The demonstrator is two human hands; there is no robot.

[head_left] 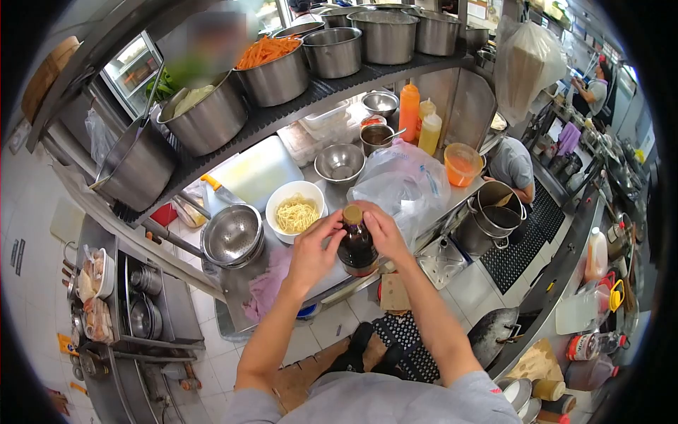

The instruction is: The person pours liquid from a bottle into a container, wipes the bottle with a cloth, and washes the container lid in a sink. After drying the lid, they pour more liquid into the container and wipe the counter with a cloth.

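A dark glass bottle (357,247) with a gold cap stands upright at the near edge of the steel counter. My left hand (318,247) has its fingertips closed against the bottle's left side near the neck. From the other side my right hand (385,232) curls round the bottle's upper part, its fingers close to the cap. Just left of the bottle sits a white bowl (274,201) of pale yellow noodles (297,213). A crumpled clear plastic bag (402,177) lies right behind my hands.
Farther left are a steel colander (233,237), a pink cloth (268,283), a yellow-handled knife (222,192) and a white cutting board (258,169). Steel pots (275,76) line the shelf above. Sauce bottles (409,113) stand behind. A crouching person (512,166) is at the right.
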